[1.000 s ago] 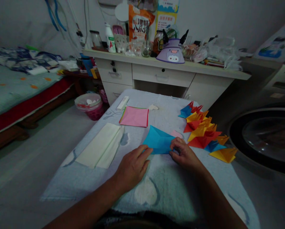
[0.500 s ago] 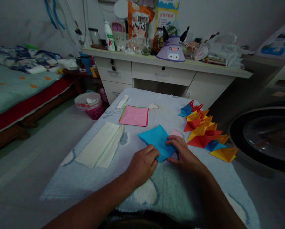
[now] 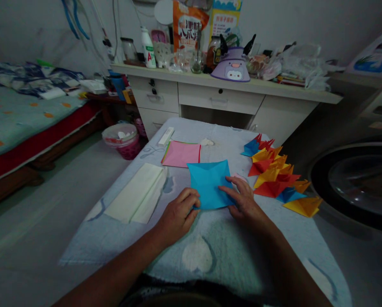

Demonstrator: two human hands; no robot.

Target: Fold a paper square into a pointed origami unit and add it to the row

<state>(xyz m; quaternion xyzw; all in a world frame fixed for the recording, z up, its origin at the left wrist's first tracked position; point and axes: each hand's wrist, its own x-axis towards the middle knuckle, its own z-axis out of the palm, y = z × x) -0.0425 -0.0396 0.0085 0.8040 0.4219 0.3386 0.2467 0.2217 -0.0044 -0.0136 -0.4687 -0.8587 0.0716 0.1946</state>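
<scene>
A square sheet of blue origami paper (image 3: 210, 184), with faint creases, is held a little above the cloth-covered table in front of me. My left hand (image 3: 182, 213) pinches its near left corner between thumb and curled fingers. At the near right corner, my right hand (image 3: 242, 196) has its fingers over the top face and its thumb by the lower edge. Beyond the blue sheet lies a stack of square papers with a pink sheet (image 3: 182, 154) on top. Folded paper pieces (image 3: 270, 172) in red, yellow, orange and blue stand in a row to the right.
A folded pale cloth or paper (image 3: 136, 192) lies on the left of the table (image 3: 184, 260), and a small white strip (image 3: 166, 136) is farther back. Behind stands a cluttered white desk (image 3: 221, 102). A pink bin (image 3: 127, 143) is at left; a washing machine (image 3: 369, 128) at right.
The blue paper has turned from a diamond to lying square to me. My left hand has shifted left to its near left corner; my right hand's fingers have spread somewhat.
</scene>
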